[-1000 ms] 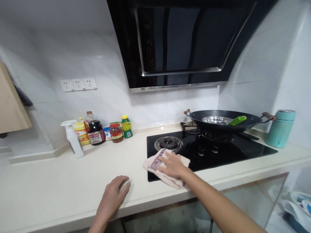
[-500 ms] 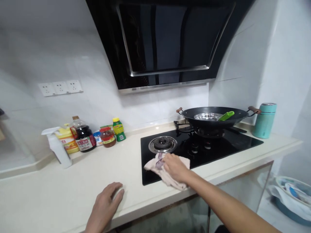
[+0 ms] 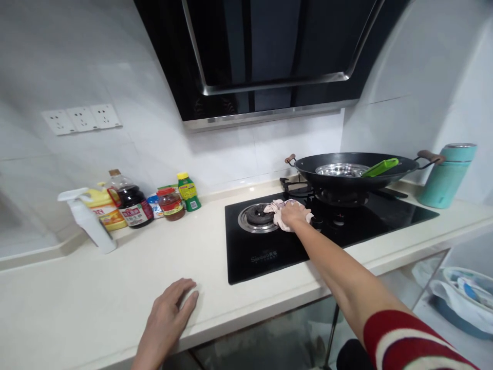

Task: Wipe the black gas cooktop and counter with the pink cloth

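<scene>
Bunched under my right hand (image 3: 293, 213) is a pale pink cloth (image 3: 278, 207), pressed on the black gas stove (image 3: 246, 270) just right of the left burner (image 3: 259, 216). My fingers are closed on the cloth, and it covers part of the burner's metal ring and the area by the knobs. My left hand (image 3: 167, 316) rests on the pale countertop (image 3: 208, 267) near its front edge, holding nothing, with thumb and fingers apart. The brand lettering on the stove's front left shows uncovered.
A black wok (image 3: 370, 180) with a steel dish (image 3: 341, 169) and a green-handled utensil (image 3: 381, 167) sits on the right burner. Beyond it stands a teal flask (image 3: 449, 177). A white spray bottle (image 3: 90, 223), soy sauce bottle (image 3: 133, 203) and jar (image 3: 171, 204) line the wall. Overhead hangs the range hood (image 3: 269, 110).
My right hand has moved the cloth from the stove's front edge back and right, next to the left burner. The cloth is more bunched. My left hand stays on the counter.
</scene>
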Demonstrator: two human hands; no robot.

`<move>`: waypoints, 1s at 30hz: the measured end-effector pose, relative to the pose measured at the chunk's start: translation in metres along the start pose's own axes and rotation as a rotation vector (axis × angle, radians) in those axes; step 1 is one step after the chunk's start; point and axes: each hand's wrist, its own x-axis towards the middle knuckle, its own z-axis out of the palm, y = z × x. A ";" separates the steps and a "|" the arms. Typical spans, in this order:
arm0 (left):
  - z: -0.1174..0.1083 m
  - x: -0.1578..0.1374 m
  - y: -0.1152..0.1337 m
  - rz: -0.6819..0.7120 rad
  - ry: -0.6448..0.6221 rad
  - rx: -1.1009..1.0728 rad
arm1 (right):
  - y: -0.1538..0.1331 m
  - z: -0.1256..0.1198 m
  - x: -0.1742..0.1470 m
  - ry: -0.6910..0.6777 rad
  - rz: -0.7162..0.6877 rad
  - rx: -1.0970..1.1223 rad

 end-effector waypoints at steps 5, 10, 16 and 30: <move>-0.002 -0.001 0.008 -0.023 0.009 -0.013 | 0.005 0.000 -0.019 -0.023 -0.027 -0.019; -0.008 -0.001 0.024 -0.025 -0.041 0.039 | 0.001 0.004 -0.077 -0.095 -0.291 0.011; -0.011 0.003 0.025 0.024 0.001 0.033 | -0.030 0.007 -0.172 -0.119 -0.720 0.109; -0.005 0.010 0.001 0.006 -0.002 0.018 | 0.090 -0.026 -0.136 -0.034 -0.669 0.104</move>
